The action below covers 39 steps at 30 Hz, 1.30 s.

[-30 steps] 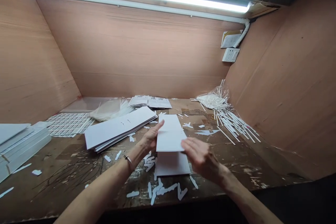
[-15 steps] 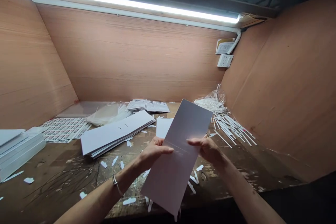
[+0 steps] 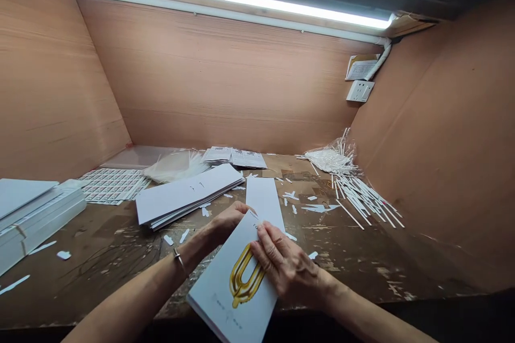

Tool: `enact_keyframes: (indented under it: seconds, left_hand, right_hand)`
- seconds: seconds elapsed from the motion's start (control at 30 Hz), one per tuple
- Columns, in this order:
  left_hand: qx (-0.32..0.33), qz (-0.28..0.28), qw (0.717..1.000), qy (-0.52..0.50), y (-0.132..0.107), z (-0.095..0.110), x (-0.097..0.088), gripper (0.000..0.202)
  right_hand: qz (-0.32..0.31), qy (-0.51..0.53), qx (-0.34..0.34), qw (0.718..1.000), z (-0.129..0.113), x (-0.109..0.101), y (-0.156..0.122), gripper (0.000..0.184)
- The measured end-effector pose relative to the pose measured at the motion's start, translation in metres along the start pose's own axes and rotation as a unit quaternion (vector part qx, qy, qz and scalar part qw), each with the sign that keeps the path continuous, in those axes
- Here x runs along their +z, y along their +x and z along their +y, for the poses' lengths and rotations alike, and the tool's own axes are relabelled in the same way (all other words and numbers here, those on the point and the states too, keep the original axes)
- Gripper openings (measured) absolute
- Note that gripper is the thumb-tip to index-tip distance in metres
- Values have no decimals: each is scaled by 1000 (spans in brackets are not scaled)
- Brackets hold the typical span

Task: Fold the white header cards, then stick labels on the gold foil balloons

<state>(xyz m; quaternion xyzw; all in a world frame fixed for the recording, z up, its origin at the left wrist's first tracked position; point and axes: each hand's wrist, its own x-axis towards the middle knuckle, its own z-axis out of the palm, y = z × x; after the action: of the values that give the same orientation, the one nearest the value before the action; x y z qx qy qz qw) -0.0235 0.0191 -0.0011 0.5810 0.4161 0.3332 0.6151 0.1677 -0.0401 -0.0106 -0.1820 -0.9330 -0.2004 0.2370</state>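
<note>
A white folded card (image 3: 211, 284), printed with a gold balloon shape like a U, is tilted in front of me near the table's front edge. My left hand (image 3: 229, 221) grips it at the upper left, by the fold, its fingertips partly hidden behind the card. Across the printed face lies my right hand (image 3: 287, 262), closed on the card, its fingers together and pressed near the folded end. Just beyond my hands, a plain white card strip (image 3: 263, 195) lies on the table.
A stack of long white cards (image 3: 189, 193) lies left of centre, with printed sticker sheets (image 3: 115, 185) behind it. White sticks (image 3: 366, 198) are spread at the right. Paper scraps (image 3: 169, 239) litter the brown table (image 3: 346, 268). Bundled white sheets (image 3: 44, 220) sit far left.
The long flat card is now folded over, bringing its printed gold side into view. My right hand has moved down and left onto its face. The camera view has shifted slightly.
</note>
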Motion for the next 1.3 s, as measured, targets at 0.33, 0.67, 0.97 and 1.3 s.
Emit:
enact_keyframes:
  seconds: [0.33,0.67,0.97,1.3]
  left_hand:
    - [-61,-10,988,-145,-5,-4,-2,28]
    - [4,9,990,-140,-7,1,22,25]
    - [53,180,972,143,9,-30,15,13]
    - [27,61,993,-97,8,-28,21,26]
  right_hand:
    - [-39,-44,-20,998,-1,18,-4,41]
    - [-59,281,449,846,38,4,20,38]
    - [-123,139,499,846,15,79,34,34]
    - [-32,296,487,821,36,79,37,32]
